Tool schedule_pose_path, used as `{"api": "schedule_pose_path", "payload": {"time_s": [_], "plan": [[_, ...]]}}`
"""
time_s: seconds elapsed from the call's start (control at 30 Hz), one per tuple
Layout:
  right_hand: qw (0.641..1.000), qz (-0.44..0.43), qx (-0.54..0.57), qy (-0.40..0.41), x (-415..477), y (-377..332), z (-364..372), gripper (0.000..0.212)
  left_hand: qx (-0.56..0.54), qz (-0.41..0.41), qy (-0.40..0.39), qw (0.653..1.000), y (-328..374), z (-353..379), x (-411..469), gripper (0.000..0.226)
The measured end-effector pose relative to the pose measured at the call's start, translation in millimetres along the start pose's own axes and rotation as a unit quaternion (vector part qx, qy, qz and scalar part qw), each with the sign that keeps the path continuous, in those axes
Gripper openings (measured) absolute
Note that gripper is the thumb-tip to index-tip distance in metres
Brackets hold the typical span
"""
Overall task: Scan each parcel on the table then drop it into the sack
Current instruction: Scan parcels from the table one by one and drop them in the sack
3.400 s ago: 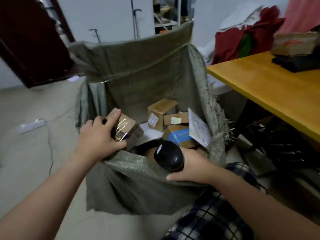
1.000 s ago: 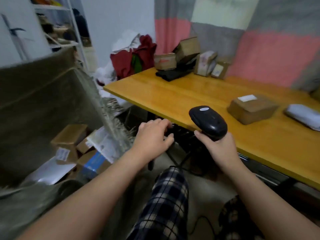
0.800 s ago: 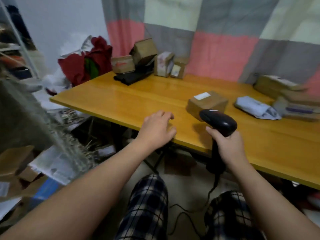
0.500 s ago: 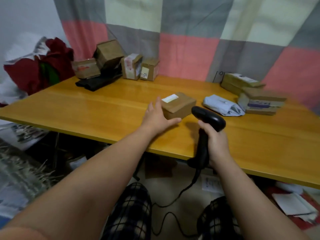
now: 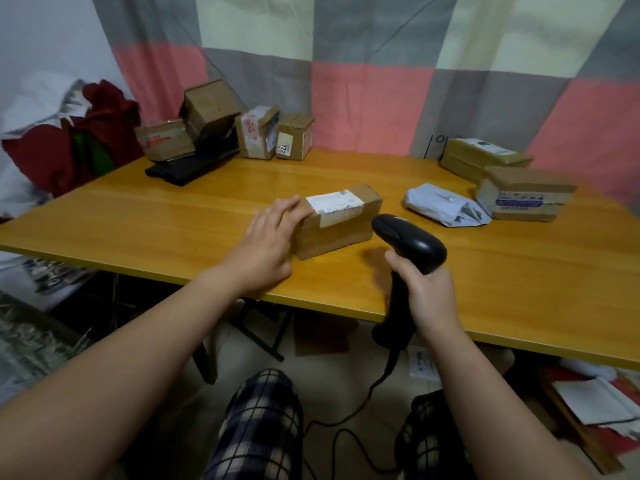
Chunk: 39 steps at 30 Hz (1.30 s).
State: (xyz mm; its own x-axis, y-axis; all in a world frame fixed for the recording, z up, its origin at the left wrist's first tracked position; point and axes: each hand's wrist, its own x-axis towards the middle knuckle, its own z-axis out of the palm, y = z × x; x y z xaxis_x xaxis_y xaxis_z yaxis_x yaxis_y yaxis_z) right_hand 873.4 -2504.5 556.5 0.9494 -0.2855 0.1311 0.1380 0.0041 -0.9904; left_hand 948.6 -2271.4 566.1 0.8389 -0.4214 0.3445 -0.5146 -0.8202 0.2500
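Note:
A brown cardboard parcel with a white label on top lies near the front of the yellow wooden table. My left hand lies against the parcel's left end with fingers straight. My right hand grips the handle of a black barcode scanner, whose head sits just right of the parcel. A white poly-bag parcel and two flat brown boxes lie at the right. Only a strip of the sack shows at the left edge.
Several small boxes and a black object stand at the table's back left before a checked curtain. Red cloth is heaped left of the table. The scanner's cable trails to the floor between my knees. Papers lie under the table's right side.
My view swung from the sack to the table. My left hand left the sack, reached across and now touches the labelled parcel. My right hand carried the scanner up beside that parcel.

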Motion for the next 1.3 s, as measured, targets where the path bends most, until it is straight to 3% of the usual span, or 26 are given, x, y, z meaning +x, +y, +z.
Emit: {"api": "schedule_pose_path", "payload": {"time_s": [0.07,0.17,0.2,0.3,0.37,0.5,0.6,0.67,0.7,0.77,0.83,0.9,0.93,1.0,1.1,1.2,1.3], "plan": [[1.0,-0.008,-0.012,-0.007,-0.4,0.8,1.0,0.008,-0.097,-0.026,-0.02,0.995,1.4,-2.0,-3.4,0.084],[1.0,-0.016,-0.015,-0.011,-0.2,0.7,1.8,0.012,-0.223,-0.069,0.032,0.972,13.1,-3.6,3.9,0.057],[1.0,-0.019,-0.017,-0.013,-0.2,1.1,1.6,0.013,-0.236,-0.08,0.052,0.967,17.6,-2.9,8.6,0.058],[0.999,-0.022,-0.019,-0.016,-0.6,1.0,1.1,0.012,-0.277,-0.149,0.059,0.947,23.7,-0.2,24.8,0.089],[0.999,-0.022,-0.021,-0.017,-0.5,1.6,0.5,0.01,-0.274,-0.185,0.054,0.942,22.2,1.2,32.6,0.091],[1.0,-0.012,-0.015,-0.016,0.2,3.8,-0.9,0.007,-0.102,-0.073,0.129,0.984,19.5,-4.6,22.4,0.068],[1.0,-0.01,-0.021,-0.01,0.3,4.2,-0.6,0.008,-0.016,0.024,0.014,0.999,7.7,-6.2,-0.4,0.073],[1.0,-0.012,-0.023,-0.01,0.2,3.1,0.6,0.009,-0.038,0.041,-0.065,0.996,1.3,-5.1,-13.6,0.078],[0.999,-0.013,-0.028,-0.012,0.3,3.3,0.6,0.01,-0.079,0.027,-0.066,0.994,0.3,-4.7,-16.6,0.077],[0.999,-0.014,-0.032,-0.01,0.9,3.8,1.0,0.013,-0.143,-0.039,0.006,0.989,3.4,-4.7,-14.2,0.065],[0.999,-0.011,-0.04,-0.006,0.3,3.4,2.3,0.03,-0.167,-0.135,0.047,0.975,7.7,-4.9,-7.7,0.066],[0.999,-0.01,-0.047,-0.013,-1.9,0.2,3.6,0.067,-0.247,-0.231,-0.003,0.941,7.4,-5.0,-0.6,0.089],[0.999,-0.01,-0.047,-0.02,-1.8,-1.5,3.6,0.073,-0.284,-0.262,-0.032,0.922,6.9,-4.8,1.4,0.096],[0.998,-0.01,-0.031,-0.049,-1.1,-6.3,4.5,0.059,-0.317,-0.277,-0.051,0.906,7.1,-6.2,2.5,0.096],[0.996,-0.01,0.011,-0.088,-2.0,-8.7,7.8,0.034,-0.314,-0.216,-0.014,0.925,13.5,-9.5,-1.2,0.086],[0.995,-0.03,0.005,-0.099,-11.7,-2.7,14.4,0.034,-0.263,-0.153,0.042,0.952,17.7,-11.9,-9.8,0.083],[0.995,-0.043,-0.016,-0.086,-17.9,1.7,16.9,0.038,-0.264,-0.151,0.08,0.949,17.3,-13.3,-19.4,0.082]]}}
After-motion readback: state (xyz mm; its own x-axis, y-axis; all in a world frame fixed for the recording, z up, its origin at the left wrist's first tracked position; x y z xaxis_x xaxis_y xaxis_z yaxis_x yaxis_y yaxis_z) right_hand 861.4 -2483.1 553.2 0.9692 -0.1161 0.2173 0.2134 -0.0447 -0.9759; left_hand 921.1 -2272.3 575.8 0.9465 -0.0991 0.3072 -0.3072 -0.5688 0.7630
